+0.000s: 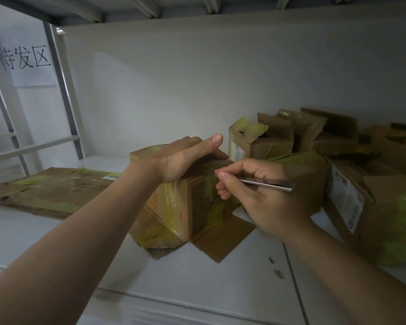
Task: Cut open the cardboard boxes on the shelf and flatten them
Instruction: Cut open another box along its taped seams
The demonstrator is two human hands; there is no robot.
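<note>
- Cardboard box point(192, 200), bound in yellowish tape, is sitting on the white shelf point(197, 289) at the centre of my head view, with one bottom flap point(223, 238) lying open toward the front
- Left hand point(185, 158) is lying across the top of the box, fingers curling over its far edge and thumb pointing right; I am reading this as a steadying hold on the box
- Right hand point(256, 195) is pinching a slim metal blade point(267, 184) pen-fashion between thumb and fingers, the tip reaching the taped upper edge of the box just below the left hand
- Flattened cardboard point(45, 191) is lying on the shelf to the left of the box; I cannot tell whether the two are touching
- Opened boxes point(267, 139) are crowding the back right of the shelf, near the wall
- Large labelled box point(384, 219) is standing at the far right, beside the right hand
- Brown scraps point(278, 274) are lying on the shelf in front
- Paper sign point(24, 58) bearing three printed characters is hanging at the upper left
</note>
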